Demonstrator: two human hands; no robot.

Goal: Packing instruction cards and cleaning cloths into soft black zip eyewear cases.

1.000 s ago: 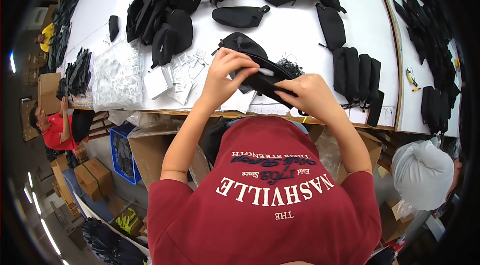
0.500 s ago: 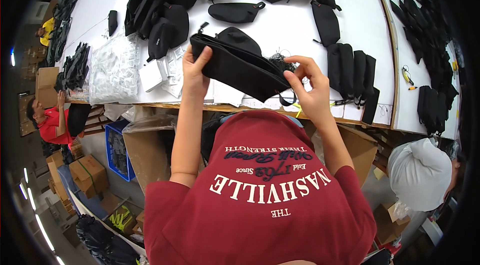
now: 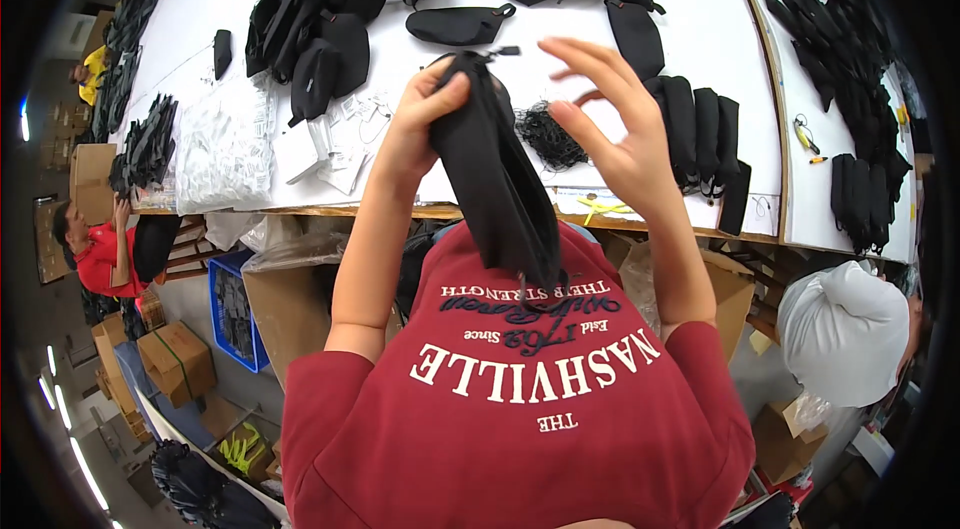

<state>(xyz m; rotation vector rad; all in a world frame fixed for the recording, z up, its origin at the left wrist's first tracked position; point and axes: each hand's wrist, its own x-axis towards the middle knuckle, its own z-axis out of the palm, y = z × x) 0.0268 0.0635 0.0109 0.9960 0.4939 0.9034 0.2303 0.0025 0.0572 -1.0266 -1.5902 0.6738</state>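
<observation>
Noting containers first: a blue crate (image 3: pixel 257 360) on the floor, full of small dark pieces; a clear plastic bag (image 3: pixel 225 149) on the white table (image 3: pixel 755 129), packed with white slips; a black pouch (image 3: pixel 490 169), mouth gaping along its right side, inside too dark for us to read.

Our left hand (image 3: pixel 425 114) is raised, thumb across the pouch's near face, fingers behind, pinching firmly; our right hand (image 3: pixel 615 124) is lifted, palm inward, thumb and fingers spread wide, holding nothing, near a tangle of dark cord (image 3: pixel 550 139).

We see the pouch gripped near its upper end, zipper pull (image 3: pixel 503 51) jutting above; its body slants down rightward, lower end before our red shirt (image 3: pixel 520 449).
</observation>
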